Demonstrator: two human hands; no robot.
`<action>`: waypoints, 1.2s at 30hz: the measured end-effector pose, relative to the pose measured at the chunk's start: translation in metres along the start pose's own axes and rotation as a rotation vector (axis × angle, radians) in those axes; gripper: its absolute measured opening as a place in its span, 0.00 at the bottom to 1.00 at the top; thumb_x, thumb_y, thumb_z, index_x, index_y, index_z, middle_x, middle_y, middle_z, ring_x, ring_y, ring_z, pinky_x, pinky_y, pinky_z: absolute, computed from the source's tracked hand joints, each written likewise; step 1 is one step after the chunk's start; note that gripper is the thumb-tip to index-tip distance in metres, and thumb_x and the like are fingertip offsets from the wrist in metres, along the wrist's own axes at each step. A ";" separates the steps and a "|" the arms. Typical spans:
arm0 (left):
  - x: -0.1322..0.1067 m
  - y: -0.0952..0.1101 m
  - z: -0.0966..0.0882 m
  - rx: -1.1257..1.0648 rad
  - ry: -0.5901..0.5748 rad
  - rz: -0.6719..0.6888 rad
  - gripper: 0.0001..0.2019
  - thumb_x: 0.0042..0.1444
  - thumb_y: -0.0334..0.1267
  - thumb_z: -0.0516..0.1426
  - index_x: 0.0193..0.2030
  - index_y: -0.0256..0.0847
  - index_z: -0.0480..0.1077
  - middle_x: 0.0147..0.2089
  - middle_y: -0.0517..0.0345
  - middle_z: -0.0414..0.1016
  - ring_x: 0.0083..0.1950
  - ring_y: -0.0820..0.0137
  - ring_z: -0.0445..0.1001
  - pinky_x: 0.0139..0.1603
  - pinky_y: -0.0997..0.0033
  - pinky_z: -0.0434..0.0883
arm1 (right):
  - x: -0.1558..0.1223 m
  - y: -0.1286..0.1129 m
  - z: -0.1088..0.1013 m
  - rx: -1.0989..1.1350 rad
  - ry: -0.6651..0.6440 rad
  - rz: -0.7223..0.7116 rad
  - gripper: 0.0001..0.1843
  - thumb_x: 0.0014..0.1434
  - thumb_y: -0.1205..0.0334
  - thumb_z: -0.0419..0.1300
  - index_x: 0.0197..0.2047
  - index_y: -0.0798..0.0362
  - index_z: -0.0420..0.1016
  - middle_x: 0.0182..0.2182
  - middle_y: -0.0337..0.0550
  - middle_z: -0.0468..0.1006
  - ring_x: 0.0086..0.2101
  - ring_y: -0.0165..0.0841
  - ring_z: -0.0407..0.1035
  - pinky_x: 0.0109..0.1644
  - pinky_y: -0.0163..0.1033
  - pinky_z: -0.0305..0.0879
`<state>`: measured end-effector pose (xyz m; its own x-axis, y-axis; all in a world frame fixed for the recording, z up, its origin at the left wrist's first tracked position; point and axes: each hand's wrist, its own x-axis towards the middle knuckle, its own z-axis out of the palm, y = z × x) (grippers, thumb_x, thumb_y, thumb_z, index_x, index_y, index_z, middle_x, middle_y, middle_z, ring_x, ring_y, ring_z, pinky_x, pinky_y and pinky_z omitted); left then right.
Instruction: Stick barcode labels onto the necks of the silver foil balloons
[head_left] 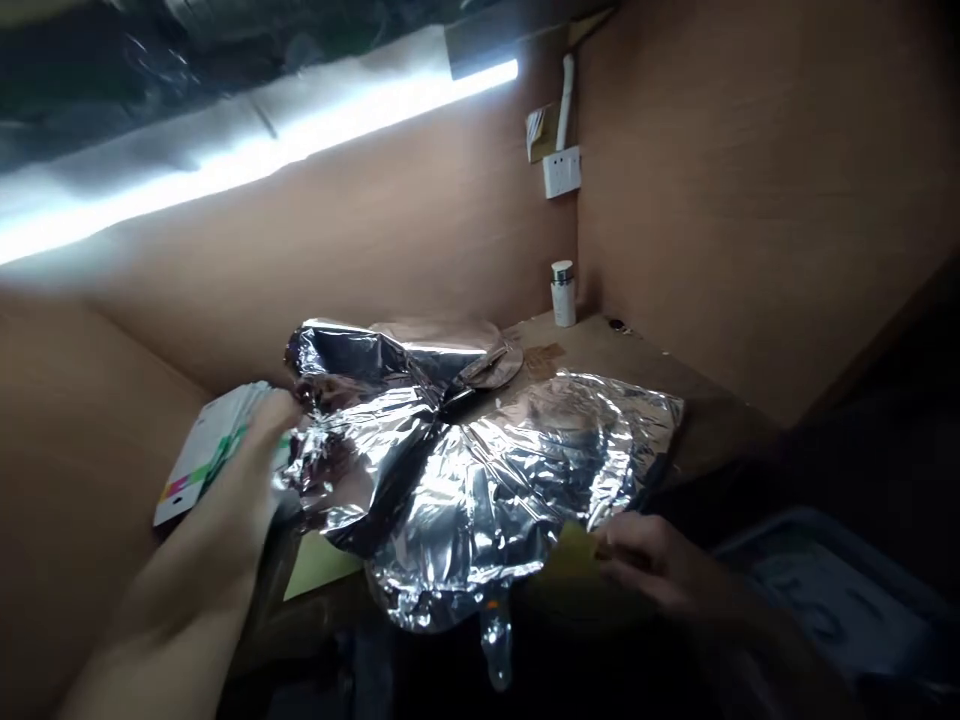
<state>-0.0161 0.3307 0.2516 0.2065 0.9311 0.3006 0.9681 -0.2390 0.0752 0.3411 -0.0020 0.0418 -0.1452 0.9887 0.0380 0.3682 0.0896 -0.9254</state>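
A large crumpled silver foil balloon [480,490] spreads over the table, with creases gathered at its middle. A clear tail [496,645] hangs from its lower edge. My left hand [279,420] is at the balloon's left end; it is blurred, and its fingers cannot be made out. Close to the balloon's lower right edge, my right hand [649,555] is closed, its fingertips at the corner of a yellow sheet [574,550], which they seem to pinch. Under the balloon's left part, a pale yellow-green piece [319,565] sticks out.
Stacked printed cards [206,450] lie left, beside my forearm. A white bottle [562,295] stands in the back corner, below a wall socket [562,172]. Brown board walls [750,180] enclose the table. A lit tube lamp [337,130] runs above. At lower right is a bin [817,580].
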 end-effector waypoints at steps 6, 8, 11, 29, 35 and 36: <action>-0.112 0.048 0.040 -0.660 -0.273 0.220 0.31 0.62 0.53 0.60 0.67 0.43 0.64 0.69 0.44 0.69 0.67 0.45 0.69 0.66 0.42 0.68 | 0.016 -0.037 -0.016 0.576 -0.270 0.213 0.25 0.63 0.42 0.65 0.40 0.60 0.77 0.30 0.41 0.74 0.27 0.28 0.67 0.31 0.32 0.60; -0.172 0.075 0.064 -0.849 -0.654 0.401 0.32 0.47 0.56 0.70 0.57 0.43 0.75 0.57 0.49 0.80 0.56 0.50 0.78 0.56 0.55 0.78 | 0.033 -0.043 -0.001 0.576 -0.363 0.216 0.26 0.64 0.41 0.64 0.43 0.60 0.77 0.32 0.43 0.75 0.28 0.30 0.68 0.32 0.34 0.61; -0.236 0.099 0.095 -1.315 -1.113 0.223 0.24 0.54 0.48 0.69 0.52 0.34 0.77 0.49 0.45 0.83 0.48 0.55 0.82 0.48 0.60 0.78 | 0.052 -0.049 0.030 0.264 -0.119 0.082 0.20 0.64 0.44 0.65 0.43 0.56 0.75 0.35 0.44 0.76 0.33 0.35 0.71 0.35 0.37 0.64; -0.302 0.062 0.114 -1.441 -0.781 0.148 0.21 0.58 0.30 0.61 0.59 0.38 0.70 0.46 0.52 0.78 0.43 0.64 0.75 0.40 0.71 0.71 | 0.045 -0.059 0.101 0.180 0.171 0.137 0.12 0.68 0.58 0.59 0.33 0.53 0.73 0.30 0.40 0.75 0.29 0.32 0.68 0.32 0.36 0.65; -0.311 0.051 0.108 -1.542 -0.724 0.091 0.51 0.59 0.29 0.63 0.78 0.46 0.32 0.45 0.52 0.79 0.39 0.67 0.76 0.41 0.69 0.73 | 0.042 -0.075 0.107 -0.264 0.293 -0.322 0.04 0.64 0.63 0.65 0.41 0.53 0.76 0.38 0.45 0.76 0.39 0.37 0.71 0.43 0.42 0.68; -0.312 0.050 0.107 -1.520 -0.701 0.102 0.51 0.59 0.29 0.63 0.79 0.46 0.32 0.45 0.52 0.79 0.38 0.68 0.76 0.39 0.70 0.73 | 0.041 -0.081 0.110 -0.358 0.232 -0.393 0.05 0.63 0.64 0.65 0.43 0.54 0.76 0.39 0.46 0.76 0.40 0.38 0.70 0.44 0.43 0.68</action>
<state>-0.0167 0.0581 0.0601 0.6800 0.7307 -0.0598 0.0269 0.0567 0.9980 0.2042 0.0178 0.0763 -0.1440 0.8697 0.4721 0.6206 0.4509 -0.6415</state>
